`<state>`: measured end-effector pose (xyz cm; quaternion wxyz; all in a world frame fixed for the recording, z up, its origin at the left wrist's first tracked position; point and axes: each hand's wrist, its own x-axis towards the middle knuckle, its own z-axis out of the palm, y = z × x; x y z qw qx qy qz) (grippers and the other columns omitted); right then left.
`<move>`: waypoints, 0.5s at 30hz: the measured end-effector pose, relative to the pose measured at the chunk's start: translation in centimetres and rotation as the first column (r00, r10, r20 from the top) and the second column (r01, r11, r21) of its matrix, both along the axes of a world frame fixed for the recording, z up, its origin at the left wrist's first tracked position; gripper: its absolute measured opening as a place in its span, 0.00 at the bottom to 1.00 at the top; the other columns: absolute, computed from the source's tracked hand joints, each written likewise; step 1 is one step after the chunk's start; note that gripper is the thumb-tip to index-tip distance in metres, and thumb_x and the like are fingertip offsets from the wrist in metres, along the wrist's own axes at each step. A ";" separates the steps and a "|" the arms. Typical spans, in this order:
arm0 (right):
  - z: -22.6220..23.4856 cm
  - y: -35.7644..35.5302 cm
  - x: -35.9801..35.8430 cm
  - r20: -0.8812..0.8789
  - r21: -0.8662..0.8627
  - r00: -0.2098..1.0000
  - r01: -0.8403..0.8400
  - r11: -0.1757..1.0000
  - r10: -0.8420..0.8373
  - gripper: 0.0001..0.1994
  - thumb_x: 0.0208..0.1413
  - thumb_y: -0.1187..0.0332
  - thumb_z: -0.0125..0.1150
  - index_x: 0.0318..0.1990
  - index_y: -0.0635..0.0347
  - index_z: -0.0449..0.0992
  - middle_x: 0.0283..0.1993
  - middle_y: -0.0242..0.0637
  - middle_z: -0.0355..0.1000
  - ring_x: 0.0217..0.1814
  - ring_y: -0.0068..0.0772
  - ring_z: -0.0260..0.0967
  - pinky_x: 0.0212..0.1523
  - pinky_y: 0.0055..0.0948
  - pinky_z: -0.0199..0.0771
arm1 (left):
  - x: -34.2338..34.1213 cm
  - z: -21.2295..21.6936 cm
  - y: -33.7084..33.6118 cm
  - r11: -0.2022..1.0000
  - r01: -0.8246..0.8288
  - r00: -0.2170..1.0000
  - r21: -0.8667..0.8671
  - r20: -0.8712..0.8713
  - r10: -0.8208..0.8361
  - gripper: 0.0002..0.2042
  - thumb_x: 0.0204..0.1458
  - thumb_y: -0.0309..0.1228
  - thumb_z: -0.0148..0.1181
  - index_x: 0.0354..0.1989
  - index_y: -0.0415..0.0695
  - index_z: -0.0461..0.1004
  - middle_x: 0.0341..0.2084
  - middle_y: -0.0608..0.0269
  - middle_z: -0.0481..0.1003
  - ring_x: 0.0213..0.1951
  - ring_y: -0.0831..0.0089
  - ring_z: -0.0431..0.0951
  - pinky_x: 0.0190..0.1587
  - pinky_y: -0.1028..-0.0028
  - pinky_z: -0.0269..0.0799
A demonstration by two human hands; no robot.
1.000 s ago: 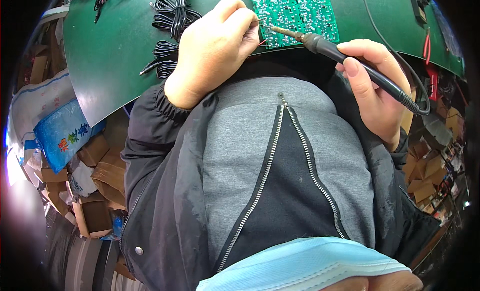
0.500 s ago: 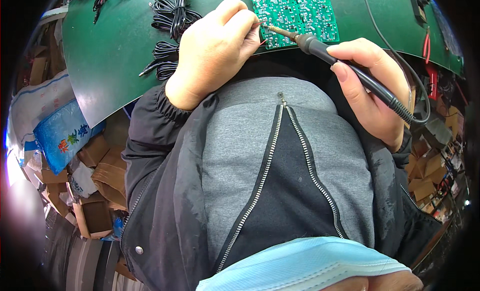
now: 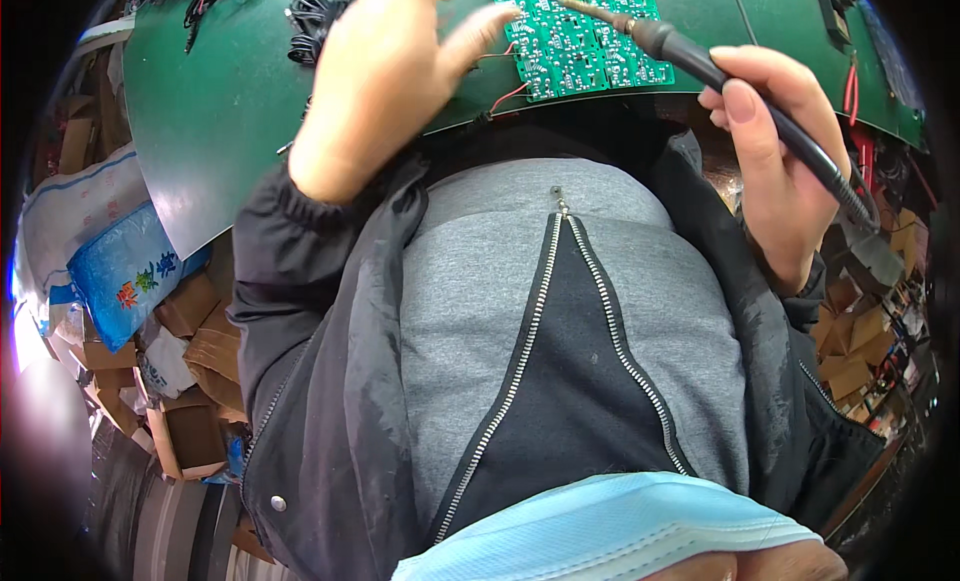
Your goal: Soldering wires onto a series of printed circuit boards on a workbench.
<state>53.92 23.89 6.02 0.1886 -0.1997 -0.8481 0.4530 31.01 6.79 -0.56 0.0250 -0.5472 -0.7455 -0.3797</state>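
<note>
Hand soldering of leads to a sheet of circuit boards. The green circuit boards (image 3: 590,51) lie flat near the middle of the tabletop's (image 3: 220,111) near edge, with thin red wires (image 3: 508,96) at their left side; the lower one runs to a black cable end at that edge. The right hand (image 3: 775,146) has its thumb and fingers clamped on the handle of the soldering iron (image 3: 700,66), whose tip points over the boards; whether it touches them cannot be told. The left hand (image 3: 385,76) has its thumb spread well apart from the other fingers, nothing visible between them, though the upper frame edge cuts off the fingertips; a black cable bundle (image 3: 315,29) lies just beside it. The step appears to be a pause between joints; the next would call for a lead held steady and the tip lowered onto it.
</note>
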 end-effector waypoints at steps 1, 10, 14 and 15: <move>-0.1 0.1 -0.3 -0.033 -0.001 0.999 0.040 0.999 -0.040 0.10 0.67 0.72 0.61 0.51 0.70 0.78 0.44 0.38 0.79 0.42 0.21 0.75 0.46 0.20 0.75 | -0.4 0.2 0.3 0.998 -0.036 0.999 -0.054 0.011 0.036 0.08 0.58 0.27 0.64 0.41 0.38 0.73 0.33 0.48 0.74 0.35 0.48 0.77 0.39 0.62 0.74; -0.3 0.5 -0.5 0.028 -0.058 0.996 0.085 0.995 -0.083 0.10 0.67 0.71 0.61 0.51 0.67 0.79 0.42 0.36 0.79 0.41 0.21 0.75 0.45 0.20 0.75 | -0.6 -1.5 0.1 0.994 0.062 0.997 -0.085 0.041 -0.059 0.07 0.60 0.29 0.63 0.43 0.39 0.78 0.35 0.58 0.79 0.32 0.63 0.78 0.39 0.70 0.74; -0.4 0.6 -0.6 0.028 -0.056 0.996 0.089 0.995 -0.087 0.10 0.67 0.71 0.61 0.51 0.67 0.79 0.42 0.36 0.79 0.41 0.20 0.75 0.45 0.19 0.75 | 0.4 -0.5 0.0 0.975 0.023 0.978 -0.220 0.206 0.023 0.07 0.59 0.28 0.64 0.43 0.40 0.79 0.32 0.60 0.79 0.31 0.67 0.78 0.37 0.71 0.73; -0.5 0.6 -0.7 0.029 -0.057 0.996 0.088 0.994 -0.087 0.10 0.67 0.71 0.61 0.51 0.67 0.79 0.42 0.36 0.79 0.41 0.20 0.75 0.45 0.19 0.75 | 0.4 -0.5 0.1 0.975 0.023 0.978 -0.221 0.207 0.024 0.07 0.59 0.28 0.64 0.43 0.40 0.79 0.32 0.60 0.79 0.31 0.67 0.78 0.37 0.71 0.73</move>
